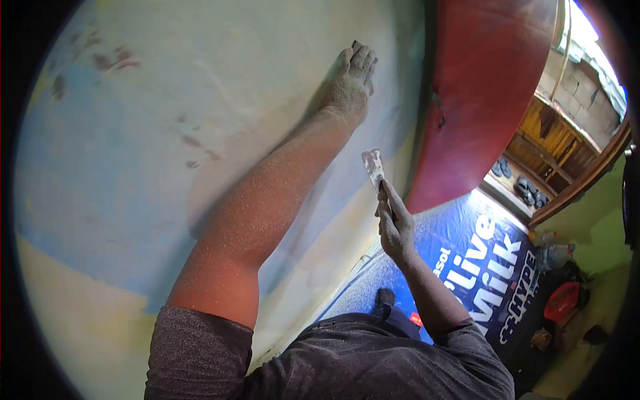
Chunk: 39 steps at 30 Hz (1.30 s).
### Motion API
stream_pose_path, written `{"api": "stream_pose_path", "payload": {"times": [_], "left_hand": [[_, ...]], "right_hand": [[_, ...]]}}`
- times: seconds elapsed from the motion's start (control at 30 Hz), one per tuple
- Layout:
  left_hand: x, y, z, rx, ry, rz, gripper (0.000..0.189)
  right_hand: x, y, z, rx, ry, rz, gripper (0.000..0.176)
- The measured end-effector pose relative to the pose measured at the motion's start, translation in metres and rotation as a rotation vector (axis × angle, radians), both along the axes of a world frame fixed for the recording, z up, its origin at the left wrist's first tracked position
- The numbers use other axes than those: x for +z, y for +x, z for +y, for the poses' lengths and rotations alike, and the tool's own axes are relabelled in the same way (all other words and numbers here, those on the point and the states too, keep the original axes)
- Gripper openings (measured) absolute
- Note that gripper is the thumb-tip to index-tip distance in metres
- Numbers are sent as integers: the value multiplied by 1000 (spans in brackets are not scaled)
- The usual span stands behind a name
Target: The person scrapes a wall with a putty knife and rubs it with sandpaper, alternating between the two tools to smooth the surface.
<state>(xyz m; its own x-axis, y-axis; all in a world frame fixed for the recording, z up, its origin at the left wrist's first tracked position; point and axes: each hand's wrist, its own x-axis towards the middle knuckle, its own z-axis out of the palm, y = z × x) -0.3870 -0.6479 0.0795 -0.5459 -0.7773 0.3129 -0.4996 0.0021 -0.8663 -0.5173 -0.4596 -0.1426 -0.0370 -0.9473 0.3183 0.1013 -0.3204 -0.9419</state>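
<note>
Coated in pale dust, my left hand [351, 87] is up against the painted wall [267, 60], its arm stretched across the surface. Its fingers are bent and close together; small dark bits show at their tips, and what they hold, if anything, is hidden. My right hand [396, 223], also dusty, is closed around a putty knife [373, 167]. The knife's flat metal blade is smeared with white and points upward, close to the wall. Dark smudges [110, 60] and patches of blue and yellow mark the wall.
A red door [487, 87] stands right of the wall. Below it, a dusty blue banner [460, 267] with white lettering covers the floor. Sandals [527, 191] lie by the doorway. Plastic bottles [555, 256] and a red object [561, 301] sit along the green wall [590, 220].
</note>
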Motion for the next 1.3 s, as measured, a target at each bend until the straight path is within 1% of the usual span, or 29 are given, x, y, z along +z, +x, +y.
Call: {"api": "stream_pose_path", "payload": {"times": [0.1, 0.13, 0.23, 0.4, 0.5, 0.53, 0.57, 0.6, 0.63, 0.67, 0.73, 0.77, 0.87, 0.9, 0.97, 1.03, 1.07, 1.17, 1.27, 1.3], "left_hand": [[23, 26, 31, 12, -98, 54, 73], [28, 38, 38, 18, -132, 75, 74], [54, 61, 69, 27, -194, 109, 75], [83, 117, 141, 3, -270, 190, 74], [84, 147, 190, 9, -310, 241, 75], [84, 157, 205, 8, -322, 259, 75], [82, 167, 217, 1, -351, 287, 76], [79, 177, 228, -8, -378, 311, 76], [73, 190, 239, -18, -400, 334, 76], [70, 201, 257, -12, -346, 348, 77], [53, 220, 272, -1, -301, 378, 76], [46, 224, 275, 3, -274, 388, 75], [20, 222, 263, -6, -296, 344, 76], [18, 217, 262, 19, -301, 298, 76], [22, 194, 252, 73, -307, 207, 75], [15, 174, 228, 28, -269, 236, 74], [13, 164, 215, 3, -253, 251, 73], [8, 131, 174, 42, -235, 160, 73], [8, 92, 125, 42, -189, 138, 75], [1, 84, 107, 42, -185, 131, 75]], "right_hand": [[18, 22, 25, 24, -51, 12, 56], [19, 39, 22, -38, -183, 26, 52], [35, 55, 40, -10, -149, 81, 51], [49, 97, 74, -13, -289, 115, 50], [70, 109, 106, 96, -155, 118, 53], [68, 119, 109, 67, -288, 121, 50], [70, 125, 116, 89, -287, 103, 50], [68, 133, 119, 76, -366, 120, 50], [65, 139, 122, 77, -385, 134, 50], [62, 145, 124, 79, -404, 147, 51], [58, 151, 133, 109, -325, 158, 51], [56, 154, 136, 120, -283, 159, 51], [48, 154, 138, 129, -164, 151, 53], [48, 151, 141, 131, -139, 147, 53], [50, 139, 140, 131, -83, 133, 53], [53, 126, 137, 124, -33, 108, 53], [60, 115, 137, 136, 69, 136, 54], [47, 96, 117, 70, -57, 27, 55], [39, 68, 95, 25, -56, -10, 54], [31, 63, 87, 3, -67, -34, 54]]}}
